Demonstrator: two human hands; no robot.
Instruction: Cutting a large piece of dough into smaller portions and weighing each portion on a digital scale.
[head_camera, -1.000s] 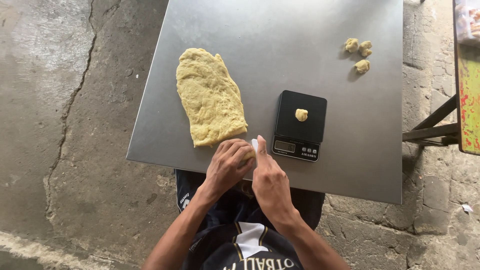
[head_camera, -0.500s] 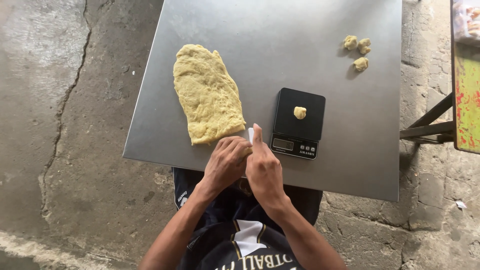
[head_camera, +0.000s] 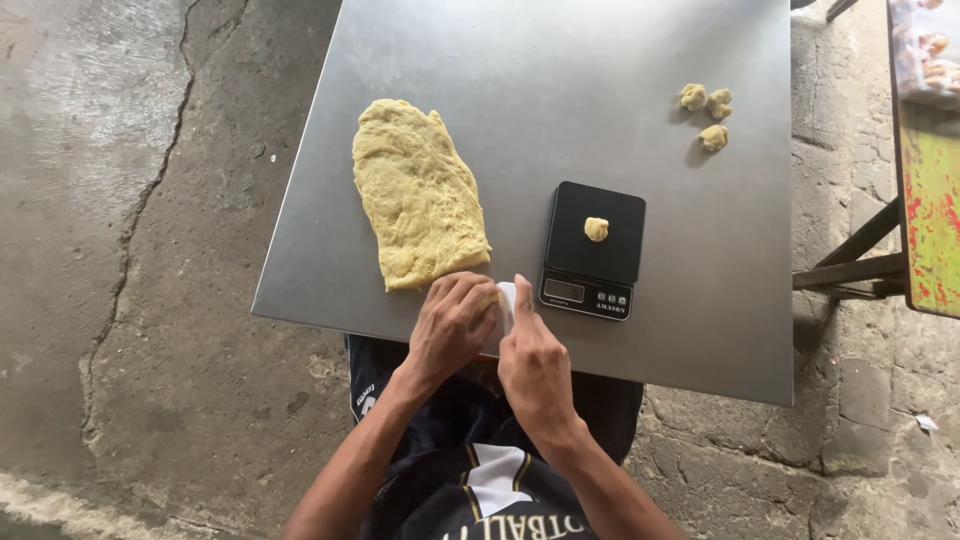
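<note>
My left hand (head_camera: 452, 325) presses the dough slab's (head_camera: 418, 195) soft, tacky near end; my right hand (head_camera: 532, 355) clamps the white scraper (head_camera: 505, 305), cutting beside it.

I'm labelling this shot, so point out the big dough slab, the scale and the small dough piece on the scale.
big dough slab (head_camera: 418, 190), head view, middle of its top.
scale (head_camera: 592, 250), head view, black platform.
small dough piece (head_camera: 596, 229), head view, its centre.

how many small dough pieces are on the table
4: three small yellow dough lumps clustered at the steel table's far right, one on the black scale. Hands may hide another.
</note>
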